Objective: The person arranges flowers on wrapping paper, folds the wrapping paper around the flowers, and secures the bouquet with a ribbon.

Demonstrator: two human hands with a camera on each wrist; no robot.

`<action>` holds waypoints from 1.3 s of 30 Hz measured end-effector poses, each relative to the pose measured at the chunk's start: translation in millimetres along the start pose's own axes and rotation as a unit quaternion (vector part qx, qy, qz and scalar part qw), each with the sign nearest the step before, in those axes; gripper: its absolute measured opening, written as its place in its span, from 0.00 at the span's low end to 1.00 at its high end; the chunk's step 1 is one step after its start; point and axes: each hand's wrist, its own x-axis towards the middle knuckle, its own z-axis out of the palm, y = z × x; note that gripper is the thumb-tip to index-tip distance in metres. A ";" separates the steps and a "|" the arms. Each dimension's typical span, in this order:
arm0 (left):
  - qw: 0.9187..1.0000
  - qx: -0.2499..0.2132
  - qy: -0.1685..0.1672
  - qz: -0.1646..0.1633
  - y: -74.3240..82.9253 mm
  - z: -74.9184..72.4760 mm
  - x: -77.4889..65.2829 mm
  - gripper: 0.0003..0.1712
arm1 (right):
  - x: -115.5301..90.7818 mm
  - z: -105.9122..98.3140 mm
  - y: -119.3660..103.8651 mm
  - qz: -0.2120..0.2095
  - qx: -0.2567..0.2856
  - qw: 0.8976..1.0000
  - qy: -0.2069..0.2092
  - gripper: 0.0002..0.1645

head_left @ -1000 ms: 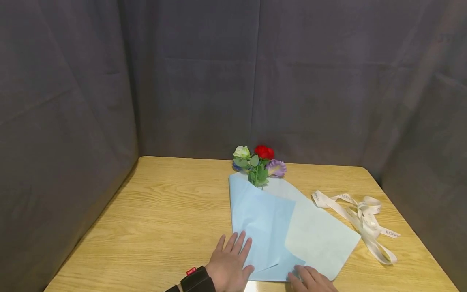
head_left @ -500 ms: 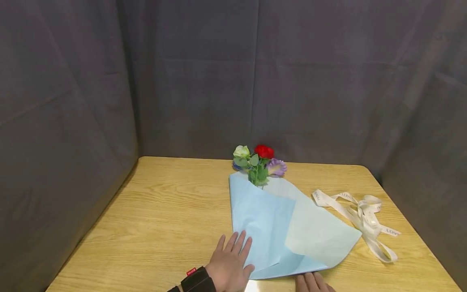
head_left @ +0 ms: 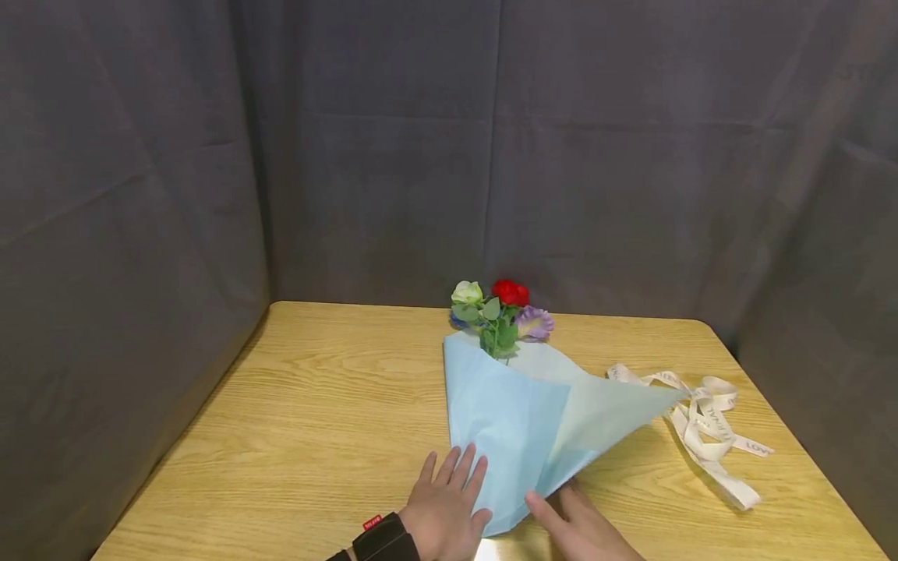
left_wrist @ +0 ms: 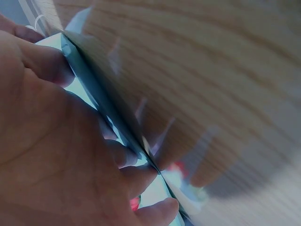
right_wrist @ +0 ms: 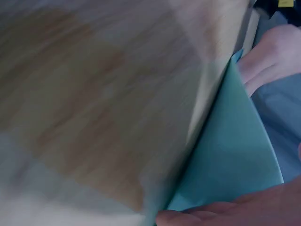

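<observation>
A sheet of light blue wrapping paper (head_left: 519,413) lies around a small bunch of artificial flowers: a white rose (head_left: 467,293), a red flower (head_left: 510,293) and a purple flower (head_left: 535,322), plus a partly hidden blue one. My left hand (head_left: 445,502) rests with spread fingers on the folded left part of the paper. At the lower right edge, my right hand (head_left: 585,522) holds the paper, thumb in front and fingers behind it. The paper's right side is raised off the table, its underside (right_wrist: 235,150) showing in the right wrist view. The stems are hidden inside.
A white printed ribbon (head_left: 708,436) lies loosely looped on the wooden table (head_left: 337,405), right of the paper. Dark grey cloth (head_left: 379,156) hangs behind the table and along both sides.
My right hand has gone under the paper's lower right edge and lifted it, swinging the right corner up and away, over the ribbon. My left hand has stayed in place.
</observation>
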 end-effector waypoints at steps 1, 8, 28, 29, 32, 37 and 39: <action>1.000 0.005 0.002 0.000 0.1 0.0 -0.1 0.40 | 1.0 1.9 -4.0 -0.008 0.012 1.000 -0.002 0.51; 1.000 0.019 -0.001 -0.003 0.8 0.3 1.7 0.39 | 11.9 16.8 -23.5 -0.052 0.028 0.998 -0.005 0.57; 0.996 0.037 0.084 0.019 -5.1 6.3 0.2 0.40 | 33.1 42.2 -31.4 -0.150 -0.133 0.977 -0.066 0.48; 0.996 0.033 0.086 0.019 -5.8 6.5 0.2 0.41 | 34.3 42.7 -31.0 -0.156 -0.138 0.976 -0.071 0.48; 0.995 0.051 0.088 0.019 -7.2 7.3 -1.0 0.43 | 37.3 44.4 -28.6 -0.166 -0.150 0.971 -0.089 0.46; 0.996 0.045 0.071 -0.003 -11.6 5.9 -5.9 0.43 | 40.3 47.9 -23.6 -0.174 -0.174 0.963 -0.113 0.43; 0.998 0.029 0.055 -0.018 -13.2 1.5 -9.4 0.40 | 41.2 48.9 -21.8 -0.183 -0.186 0.959 -0.114 0.41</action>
